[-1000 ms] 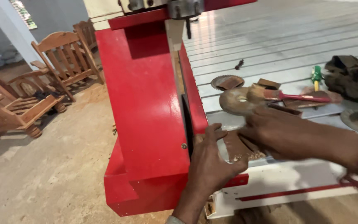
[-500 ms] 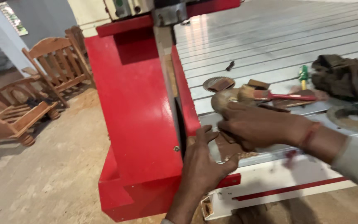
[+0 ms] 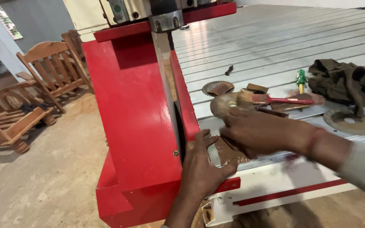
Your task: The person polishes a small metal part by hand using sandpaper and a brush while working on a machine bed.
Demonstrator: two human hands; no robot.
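Observation:
My left hand [image 3: 199,165] lies flat with fingers apart at the table's near edge, its fingertips against the red machine column [image 3: 138,126]. It holds nothing. My right hand [image 3: 256,131] reaches in from the right, just beyond the left one. Its fingers are curled down on a brown sheet [image 3: 228,154] that lies on the table's edge, between the two hands. What lies under the right palm is hidden.
On the slatted metal table [image 3: 275,38] lie a red-handled brush [image 3: 271,99], round discs [image 3: 350,121], a saw blade [image 3: 217,88], a green-handled tool [image 3: 301,79] and a dark cloth [image 3: 349,82]. Wooden chairs [image 3: 49,74] stand on the dusty floor at left.
The view has drawn nearer and tilted up. My left hand's fingers have spread flatter on the edge. My right hand stays over the brown sheet, shifted slightly.

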